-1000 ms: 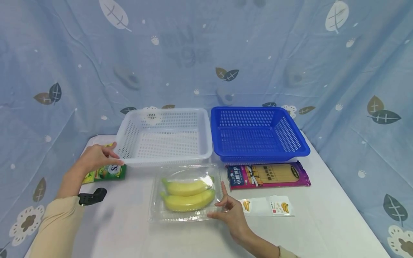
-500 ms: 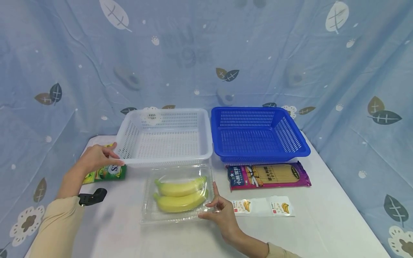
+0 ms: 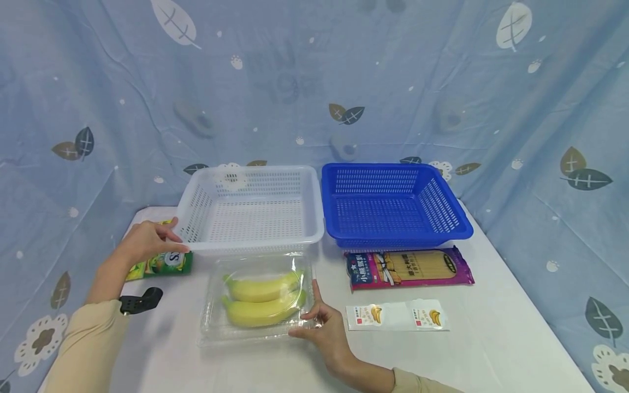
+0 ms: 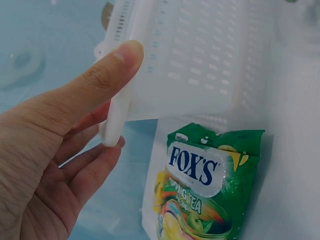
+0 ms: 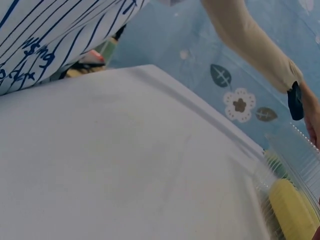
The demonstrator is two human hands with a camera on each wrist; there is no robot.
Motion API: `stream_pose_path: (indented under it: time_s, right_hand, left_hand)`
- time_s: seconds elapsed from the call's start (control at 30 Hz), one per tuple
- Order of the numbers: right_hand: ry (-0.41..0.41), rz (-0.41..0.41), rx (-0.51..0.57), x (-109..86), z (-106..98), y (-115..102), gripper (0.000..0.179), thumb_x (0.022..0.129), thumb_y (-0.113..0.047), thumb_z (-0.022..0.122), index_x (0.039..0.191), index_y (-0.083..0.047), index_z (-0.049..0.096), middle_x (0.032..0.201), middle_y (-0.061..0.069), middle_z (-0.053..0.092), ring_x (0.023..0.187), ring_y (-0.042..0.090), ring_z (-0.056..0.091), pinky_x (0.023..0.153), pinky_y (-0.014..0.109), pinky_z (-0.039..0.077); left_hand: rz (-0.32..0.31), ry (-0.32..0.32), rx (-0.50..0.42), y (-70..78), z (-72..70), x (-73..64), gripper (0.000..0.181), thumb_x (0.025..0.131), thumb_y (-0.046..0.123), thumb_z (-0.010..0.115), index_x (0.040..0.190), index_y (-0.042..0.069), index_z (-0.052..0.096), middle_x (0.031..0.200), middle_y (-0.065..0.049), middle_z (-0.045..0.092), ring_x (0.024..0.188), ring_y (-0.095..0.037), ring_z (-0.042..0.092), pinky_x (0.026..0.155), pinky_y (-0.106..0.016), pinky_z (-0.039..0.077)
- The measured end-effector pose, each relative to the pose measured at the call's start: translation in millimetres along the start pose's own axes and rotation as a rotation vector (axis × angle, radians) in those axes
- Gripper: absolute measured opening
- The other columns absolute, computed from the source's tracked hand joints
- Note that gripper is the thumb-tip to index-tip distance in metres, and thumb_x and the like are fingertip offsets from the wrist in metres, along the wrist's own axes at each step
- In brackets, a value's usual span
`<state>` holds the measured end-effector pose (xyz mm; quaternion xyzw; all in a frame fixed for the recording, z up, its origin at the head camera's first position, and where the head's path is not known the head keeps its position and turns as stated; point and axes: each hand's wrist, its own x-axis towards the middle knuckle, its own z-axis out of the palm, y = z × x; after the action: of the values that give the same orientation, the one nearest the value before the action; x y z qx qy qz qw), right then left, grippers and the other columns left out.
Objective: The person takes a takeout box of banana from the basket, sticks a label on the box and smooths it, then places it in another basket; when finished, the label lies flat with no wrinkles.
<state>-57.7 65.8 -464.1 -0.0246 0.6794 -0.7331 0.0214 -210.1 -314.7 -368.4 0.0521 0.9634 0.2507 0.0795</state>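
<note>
Left hand (image 3: 147,240): pinching white basket (image 3: 260,218) at its near-left corner, thumb on one side of the rim, fingers curled round the other. Basket extends to that hand's right and away. Candy bag (image 4: 210,185), green, FOX'S, lies below the left hand, beside the basket, partly covered by the hand in head view.

Right hand (image 3: 328,334): gripping clear box (image 3: 208,305) at its near-right corner, thumb on the near edge, index along the right side. Contact underneath can't be seen. Box sits left of this hand, just in front of the white basket; two bananas (image 3: 265,312) inside, side by side.

Just right of the right hand: sticker strip (image 3: 398,315), flat on the white surface (image 3: 491,327). Beyond the strip: pasta (image 3: 413,267). Farther from the hand, behind the pasta: blue basket (image 3: 388,213).
</note>
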Motion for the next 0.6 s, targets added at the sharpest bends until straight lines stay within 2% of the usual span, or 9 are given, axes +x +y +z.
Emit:
stream_pose_path:
  time_s: [0.23, 0.37, 0.6]
  right_hand:
    - [-0.011, -0.018, 0.000, -1.3, 8.2, -1.3, 0.031, 0.063, 0.004, 0.083, 0.080, 0.008, 0.057, 0.153, 0.014, 0.026, 0.140, 0.034, 0.023, 0.111, 0.035, 0.019]
    - [-0.004, -0.023, -0.035, -1.7, 8.0, -3.1, 0.030, 0.064, 0.001, 0.083, 0.080, 0.005, 0.058, 0.153, 0.014, 0.027, 0.140, 0.034, 0.023, 0.111, 0.037, 0.020]
    - [-0.013, -0.019, -0.109, -5.1, 5.7, -4.5, 0.024, 0.066, -0.003, 0.084, 0.081, -0.001, 0.064, 0.153, 0.013, 0.029, 0.140, 0.036, 0.024, 0.110, 0.053, 0.023]
  left_hand:
    - [-0.004, -0.002, 0.008, 1.6, -1.4, -1.7, 0.047, 0.071, 0.048, 0.081, 0.089, 0.005, 0.076, 0.144, -0.025, 0.033, 0.060, -0.019, 0.037, 0.053, -0.029, 0.033]
    - [0.004, 0.001, 0.001, 1.0, -0.4, -1.6, 0.049, 0.071, 0.049, 0.081, 0.091, 0.005, 0.076, 0.145, -0.024, 0.033, 0.056, -0.017, 0.036, 0.051, -0.028, 0.034]
    - [0.040, 0.032, 0.003, -4.1, 3.4, -4.2, 0.052, 0.073, 0.052, 0.079, 0.095, 0.004, 0.076, 0.147, -0.021, 0.035, 0.054, -0.016, 0.035, 0.048, -0.028, 0.033]
